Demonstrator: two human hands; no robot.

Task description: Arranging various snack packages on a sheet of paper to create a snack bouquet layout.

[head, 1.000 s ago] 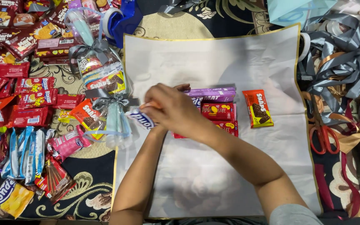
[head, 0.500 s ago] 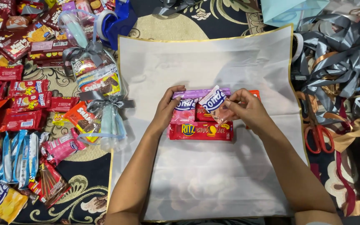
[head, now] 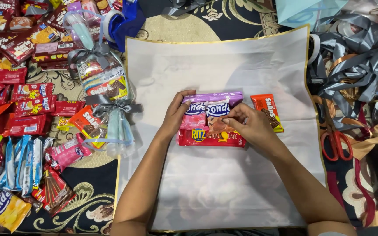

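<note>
A small stack of snack packets lies in the middle of a translucent white sheet with a gold edge [head: 224, 188]. A long red packet [head: 211, 138] is at the front, two pink and brown packets [head: 207, 114] lie on it, and a purple one [head: 213, 96] shows behind. My left hand [head: 175, 116] rests against the stack's left end. My right hand [head: 246, 126] pinches the right pink-brown packet with its fingertips. An orange chocolate wafer packet [head: 267, 112] lies just right of the stack.
Many snack packets [head: 20, 113] cover the patterned carpet on the left, beside a wrapped bundle tied with grey ribbon [head: 106, 94]. A blue tape dispenser [head: 123, 22] sits at the top. Grey ribbons [head: 351, 65] and red-handled scissors [head: 335, 140] lie on the right.
My right hand brought a pink-brown packet over and laid it on the stack beside the first. Both hands have settled lower on the pile.
</note>
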